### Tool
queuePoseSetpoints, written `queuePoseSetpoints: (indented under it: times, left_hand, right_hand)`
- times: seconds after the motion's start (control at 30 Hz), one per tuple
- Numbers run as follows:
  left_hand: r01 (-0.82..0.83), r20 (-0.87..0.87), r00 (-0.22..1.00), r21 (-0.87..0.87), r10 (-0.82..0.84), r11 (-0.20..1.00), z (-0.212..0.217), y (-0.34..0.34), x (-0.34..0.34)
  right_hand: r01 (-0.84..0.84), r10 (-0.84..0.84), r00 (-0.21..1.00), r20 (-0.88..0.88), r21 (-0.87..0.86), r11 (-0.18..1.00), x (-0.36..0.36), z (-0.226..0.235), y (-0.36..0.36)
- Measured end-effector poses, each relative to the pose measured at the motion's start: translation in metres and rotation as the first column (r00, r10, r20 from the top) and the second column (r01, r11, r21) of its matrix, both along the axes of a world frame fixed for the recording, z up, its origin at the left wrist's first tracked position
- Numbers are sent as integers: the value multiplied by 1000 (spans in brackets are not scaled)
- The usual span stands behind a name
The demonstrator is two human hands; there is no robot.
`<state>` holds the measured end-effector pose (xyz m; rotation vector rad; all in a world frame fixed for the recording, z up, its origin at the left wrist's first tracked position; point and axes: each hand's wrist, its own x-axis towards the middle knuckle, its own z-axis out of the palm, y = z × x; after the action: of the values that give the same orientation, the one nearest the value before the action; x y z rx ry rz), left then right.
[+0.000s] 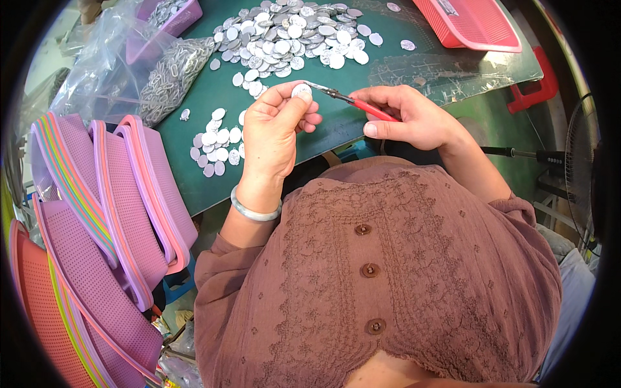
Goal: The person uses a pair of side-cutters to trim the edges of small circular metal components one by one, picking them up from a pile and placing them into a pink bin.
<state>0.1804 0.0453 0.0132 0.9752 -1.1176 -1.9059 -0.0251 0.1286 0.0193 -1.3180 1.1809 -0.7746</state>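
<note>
Between the thumb and fingers of my left hand is a round silver metal tag, held upright over the near edge of the table. My right hand grips red-handled pliers. Their slim metal jaws point left and reach the top edge of the tag; whether they pinch something there is too small to tell. Beyond my hands lies a large heap of similar silver tags. A smaller group of tags is spread on the table left of my left wrist.
A clear plastic bag of metal clips rests on the green table at left, by a purple basket. A pink basket sits far right, near a red clamp. Stacked purple baskets stand left; a fan stands right.
</note>
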Motion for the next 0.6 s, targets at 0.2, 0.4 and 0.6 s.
queuePoseSetpoints:
  times: [0.2, 0.4, 0.6]
  left_hand:
    - [-4, 9, 1000, -16, 4, 1000, 0, -1, 0]
    - [10, 13, 1000, -40, -9, 999, 0, 0, 1]
    - [19, -31, 999, -48, -20, 999, -4, 0, 2]
  right_hand:
    - [11, -11, 1000, -7, -20, 1000, 1, -3, 0]
    - [19, -19, 1000, 1, -37, 999, 1, -6, 1]
    - [-27, 26, 999, 33, 7, 1000, -2, -4, -1]
